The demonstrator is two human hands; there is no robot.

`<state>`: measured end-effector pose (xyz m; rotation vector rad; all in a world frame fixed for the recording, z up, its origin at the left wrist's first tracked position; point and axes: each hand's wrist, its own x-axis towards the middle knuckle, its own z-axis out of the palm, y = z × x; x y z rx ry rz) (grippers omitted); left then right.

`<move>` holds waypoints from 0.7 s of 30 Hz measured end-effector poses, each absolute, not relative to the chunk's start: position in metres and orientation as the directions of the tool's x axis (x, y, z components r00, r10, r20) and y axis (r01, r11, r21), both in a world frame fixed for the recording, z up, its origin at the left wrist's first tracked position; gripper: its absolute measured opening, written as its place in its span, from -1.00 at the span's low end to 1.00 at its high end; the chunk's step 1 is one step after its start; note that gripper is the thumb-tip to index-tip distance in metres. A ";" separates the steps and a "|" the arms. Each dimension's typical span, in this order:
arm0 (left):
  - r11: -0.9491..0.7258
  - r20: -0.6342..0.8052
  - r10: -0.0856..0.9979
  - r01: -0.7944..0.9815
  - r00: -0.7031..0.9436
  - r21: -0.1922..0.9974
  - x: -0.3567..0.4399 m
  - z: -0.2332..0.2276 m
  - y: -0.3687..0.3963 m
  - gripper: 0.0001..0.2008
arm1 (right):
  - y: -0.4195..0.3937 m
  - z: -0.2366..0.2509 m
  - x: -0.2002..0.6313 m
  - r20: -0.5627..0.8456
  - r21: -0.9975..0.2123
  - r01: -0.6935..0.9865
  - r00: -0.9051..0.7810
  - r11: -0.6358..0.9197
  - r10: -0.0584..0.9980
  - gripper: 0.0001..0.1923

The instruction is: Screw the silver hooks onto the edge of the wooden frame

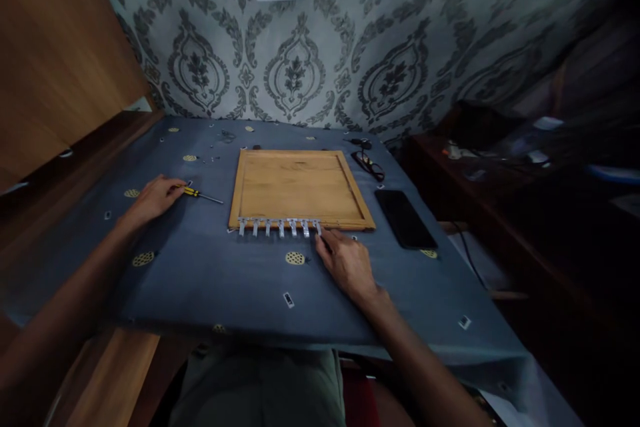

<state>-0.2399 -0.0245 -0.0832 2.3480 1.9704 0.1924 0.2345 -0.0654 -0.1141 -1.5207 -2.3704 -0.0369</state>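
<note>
A screwdriver with a yellow and black handle lies low over the cloth, its shaft pointing right. My left hand is closed on the handle's end. A shallow wooden frame with a flat panel rests in the middle of the table. Along its near edge runs a row of several shiny metal clips, their tabs hanging over the edge. My right hand is at the frame's near right side, thumb and fingertips closed around the rightmost clip. Its fingertips partly hide that clip.
A black phone and eyeglasses lie right of the frame. Small loose bits are on the patterned blue cloth at the back left. A wooden cabinet stands left; a patterned curtain hangs behind. Dark cluttered furniture is at right.
</note>
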 end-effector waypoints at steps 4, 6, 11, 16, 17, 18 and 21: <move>0.077 0.069 0.994 0.991 -0.085 0.107 -0.233 -0.087 -0.012 -0.59 | -0.063 -0.120 0.237 0.313 -0.155 0.875 -0.397 0.459 0.863 -0.61; 0.121 0.077 0.989 0.987 -0.130 0.104 -0.229 -0.086 -0.001 -0.60 | -0.062 -0.122 0.239 0.335 -0.152 0.870 -0.402 0.470 0.852 -0.60; 0.145 0.066 0.986 0.983 -0.154 0.114 -0.225 -0.084 0.030 -0.61 | -0.060 -0.125 0.242 0.371 -0.147 0.857 -0.415 0.494 0.831 -0.59; 0.065 0.009 0.998 0.988 -0.067 0.143 -0.224 -0.082 0.028 -0.64 | -0.058 -0.127 0.243 0.383 -0.147 0.849 -0.424 0.507 0.821 -0.54; 0.031 -0.009 1.000 0.987 -0.030 0.155 -0.224 -0.081 0.022 -0.64 | -0.058 -0.127 0.243 0.378 -0.148 0.849 -0.425 0.507 0.823 -0.54; -0.007 -0.027 1.000 0.985 0.012 0.171 -0.224 -0.080 0.014 -0.64 | -0.059 -0.127 0.243 0.367 -0.150 0.852 -0.423 0.502 0.828 -0.54; -0.107 -0.062 0.990 0.969 0.123 0.221 -0.225 -0.078 -0.012 -0.65 | -0.061 -0.124 0.241 0.320 -0.151 0.872 -0.402 0.465 0.858 -0.56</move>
